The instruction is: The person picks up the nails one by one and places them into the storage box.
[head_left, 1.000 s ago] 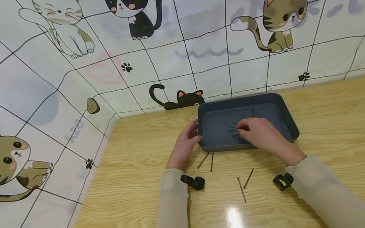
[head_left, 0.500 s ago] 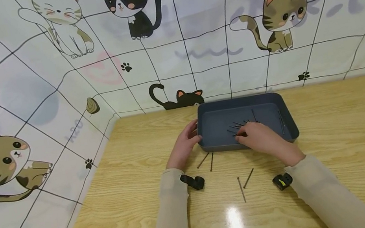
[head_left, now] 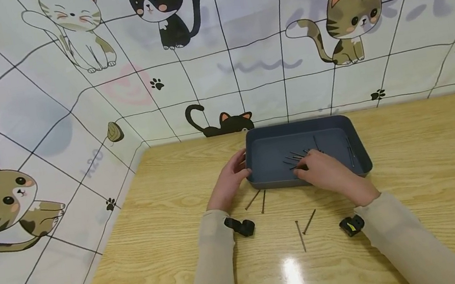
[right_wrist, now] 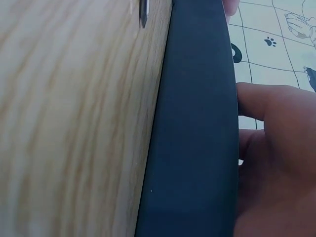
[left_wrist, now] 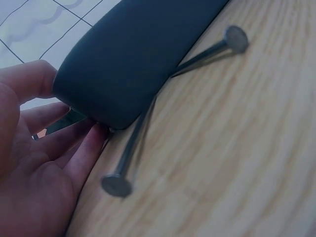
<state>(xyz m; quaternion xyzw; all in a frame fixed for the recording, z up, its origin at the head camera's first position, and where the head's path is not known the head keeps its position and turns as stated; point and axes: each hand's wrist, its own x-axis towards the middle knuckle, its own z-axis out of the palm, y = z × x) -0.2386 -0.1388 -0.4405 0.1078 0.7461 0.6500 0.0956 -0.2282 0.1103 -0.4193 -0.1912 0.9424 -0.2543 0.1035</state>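
A dark grey tray [head_left: 354, 141] sits on the wooden table, holding several long nails [head_left: 297, 156]. My left hand [head_left: 243, 167] rests against the tray's front left corner, thumb near the rim and fingers fairly straight along the wall; the left wrist view shows this hand [left_wrist: 39, 168] beside the tray corner [left_wrist: 133, 54]. My right hand [head_left: 303, 168] reaches over the tray's front rim, its fingertips by the pile of nails, with no nail seen in its grasp. In the right wrist view the right hand [right_wrist: 281, 148] lies behind the tray wall [right_wrist: 197, 123].
Two nails [head_left: 258, 199] lie crossed on the table just before the tray's left corner, seen close as nails [left_wrist: 131, 148] in the left wrist view. Two more nails [head_left: 305, 227] lie nearer me. Walls papered with cats close off the back and left.
My right hand has drawn back a little toward the tray's front rim, uncovering the nails in the tray. My left hand and the tray have stayed put.
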